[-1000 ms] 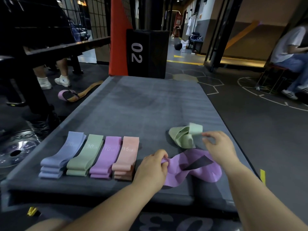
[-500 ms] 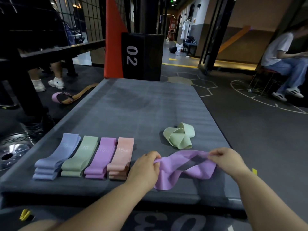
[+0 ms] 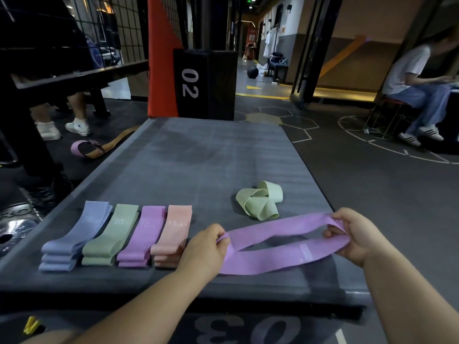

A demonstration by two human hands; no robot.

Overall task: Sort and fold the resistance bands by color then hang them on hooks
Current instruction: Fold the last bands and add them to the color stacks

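A purple resistance band [image 3: 280, 247] is stretched out as an open loop just above the near right part of the grey mat [image 3: 198, 165]. My left hand [image 3: 206, 247] pinches its left end and my right hand [image 3: 355, 234] grips its right end. A crumpled light green band [image 3: 259, 202] lies on the mat just beyond it. At the near left, four folded stacks sit side by side: blue [image 3: 72, 239], green [image 3: 109, 237], purple [image 3: 141, 237] and pink [image 3: 171, 237].
A black box marked 02 [image 3: 203, 83] and an orange pad [image 3: 161, 70] stand past the mat's far end. A purple and tan strap [image 3: 94, 147] lies on the floor at left, near a person's legs. Another person sits at far right [image 3: 417, 90]. A weight plate [image 3: 12, 232] lies at left.
The purple band went from a twisted heap on the mat to a loop pulled out between my hands. My right hand moved right and toward me; the view tilted slightly.
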